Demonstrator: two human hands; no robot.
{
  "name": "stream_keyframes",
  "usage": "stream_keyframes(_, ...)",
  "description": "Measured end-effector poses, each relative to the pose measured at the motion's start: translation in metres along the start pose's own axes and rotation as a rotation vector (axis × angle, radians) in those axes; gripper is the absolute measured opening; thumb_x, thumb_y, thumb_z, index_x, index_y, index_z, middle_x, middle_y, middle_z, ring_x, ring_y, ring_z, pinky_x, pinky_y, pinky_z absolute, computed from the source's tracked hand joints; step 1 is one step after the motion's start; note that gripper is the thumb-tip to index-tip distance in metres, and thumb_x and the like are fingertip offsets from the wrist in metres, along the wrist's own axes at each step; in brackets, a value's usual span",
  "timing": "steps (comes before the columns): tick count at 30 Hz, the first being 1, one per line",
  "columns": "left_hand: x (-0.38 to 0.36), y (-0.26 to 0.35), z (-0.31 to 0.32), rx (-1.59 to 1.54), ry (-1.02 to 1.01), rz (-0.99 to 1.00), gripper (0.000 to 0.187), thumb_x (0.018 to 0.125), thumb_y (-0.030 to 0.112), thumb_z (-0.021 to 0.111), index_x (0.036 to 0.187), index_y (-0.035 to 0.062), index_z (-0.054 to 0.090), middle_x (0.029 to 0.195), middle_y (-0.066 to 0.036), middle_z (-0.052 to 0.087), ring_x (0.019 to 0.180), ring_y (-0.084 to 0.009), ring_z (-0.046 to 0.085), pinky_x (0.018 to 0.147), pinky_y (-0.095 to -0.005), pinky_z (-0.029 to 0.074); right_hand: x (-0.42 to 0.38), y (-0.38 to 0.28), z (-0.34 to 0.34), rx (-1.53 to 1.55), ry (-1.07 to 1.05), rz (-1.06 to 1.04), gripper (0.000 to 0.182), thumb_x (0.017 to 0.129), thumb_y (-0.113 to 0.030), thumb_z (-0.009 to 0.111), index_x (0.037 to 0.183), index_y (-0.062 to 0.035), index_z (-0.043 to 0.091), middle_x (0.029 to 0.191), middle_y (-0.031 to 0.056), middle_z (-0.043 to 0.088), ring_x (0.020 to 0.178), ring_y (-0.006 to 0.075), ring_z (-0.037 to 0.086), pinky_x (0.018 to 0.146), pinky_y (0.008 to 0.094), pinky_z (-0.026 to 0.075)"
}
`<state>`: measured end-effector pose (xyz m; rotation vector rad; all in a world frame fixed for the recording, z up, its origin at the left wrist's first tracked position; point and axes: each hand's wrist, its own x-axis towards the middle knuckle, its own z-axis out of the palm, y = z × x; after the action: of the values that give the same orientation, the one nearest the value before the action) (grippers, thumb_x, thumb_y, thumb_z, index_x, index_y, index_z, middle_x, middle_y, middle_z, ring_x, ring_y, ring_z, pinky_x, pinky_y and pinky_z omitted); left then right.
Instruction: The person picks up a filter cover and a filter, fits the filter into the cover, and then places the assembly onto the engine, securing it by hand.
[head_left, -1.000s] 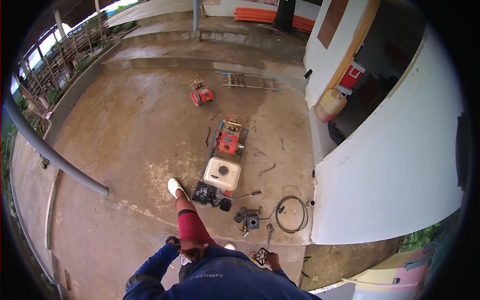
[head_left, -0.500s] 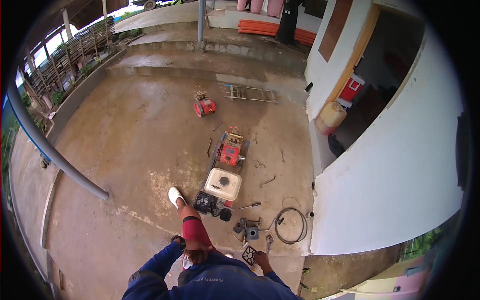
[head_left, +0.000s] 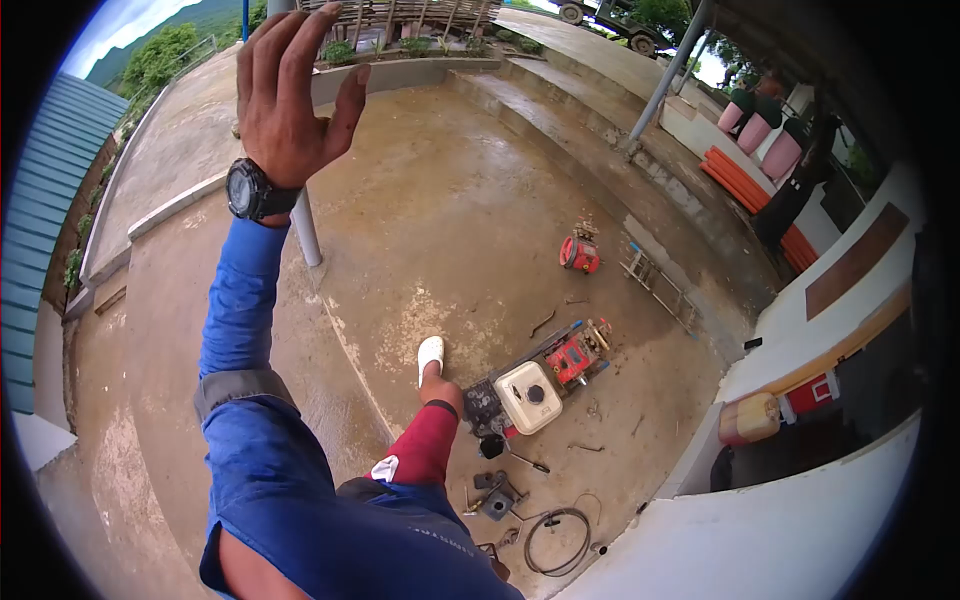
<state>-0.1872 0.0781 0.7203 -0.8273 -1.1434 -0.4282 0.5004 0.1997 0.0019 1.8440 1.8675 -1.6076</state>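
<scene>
Head-worn camera, facing forward and down.

Daylight is soft; fisheye edges curve into black.

The left hand (head_left: 292,105) rises open beside the post (head_left: 304,225).

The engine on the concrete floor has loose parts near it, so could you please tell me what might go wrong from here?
The coiled hose could catch a foot, as it lies on the floor beside the loose parts. The screwdriver, near the engine, might roll underfoot. The concrete floor looks wet, so the white clog could slip.
</scene>
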Motion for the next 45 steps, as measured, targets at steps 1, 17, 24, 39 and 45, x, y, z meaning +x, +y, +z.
stream_keyframes(1,0.021,-0.004,-0.013,0.115,0.12,0.122,0.054,0.088,0.025,0.074,0.132,-0.0008,0.056,0.125,-0.021,0.06,0.116,-0.0352,0.058,0.092,-0.0412,0.049,0.0,-0.001,-0.001,0.079,0.015,0.03,0.026,0.088,-0.031,0.069,0.094,-0.0051,0.069,0.086,0.0072,0.072,0.078,0.025,0.07,0.069,0.0398,0.057)
stream_keyframes(17,0.02,-0.404,0.128,-0.551,-1.043,-1.197,0.052,0.099,0.039,0.056,0.139,0.0059,0.05,0.087,-0.021,0.069,0.061,-0.0292,0.067,0.053,-0.0371,0.053,-0.003,-0.019,-0.008,0.405,0.276,0.186,0.024,0.091,-0.022,0.064,0.103,-0.0025,0.071,0.078,0.0049,0.067,0.065,0.016,0.065,0.054,0.0331,0.054)
stream_keyframes(24,-0.144,-0.275,0.183,-0.672,-1.088,-1.156,0.062,0.101,0.047,0.046,0.153,0.0149,0.036,0.068,-0.015,0.064,0.038,-0.0223,0.056,0.032,-0.0318,0.041,-0.023,-0.006,0.01,0.354,0.239,0.285,0.022,0.091,-0.022,0.063,0.097,-0.0031,0.071,0.082,0.007,0.07,0.07,0.0178,0.069,0.054,0.0364,0.057)
stream_keyframes(39,-0.433,0.347,-0.125,-1.194,-2.524,-0.931,0.044,0.099,0.043,0.059,0.093,0.0012,0.072,0.073,-0.011,0.073,0.064,-0.0246,0.073,0.059,-0.0355,0.061,-0.245,-0.051,-0.206,1.429,0.759,-0.357,0.017,0.096,-0.02,0.06,0.106,-0.0074,0.064,0.084,-0.0002,0.06,0.073,0.0135,0.056,0.066,0.03,0.047)
stream_keyframes(45,-0.459,0.325,-0.078,-1.077,-2.673,-0.494,0.049,0.101,0.041,0.05,0.084,0.0026,0.075,0.076,-0.009,0.076,0.066,-0.0212,0.074,0.061,-0.0326,0.06,-0.618,-0.1,-0.356,-0.085,2.669,-0.297,0.031,0.102,-0.012,0.052,0.125,0.0065,0.061,0.114,0.0162,0.068,0.103,0.0263,0.066,0.088,0.0359,0.054)
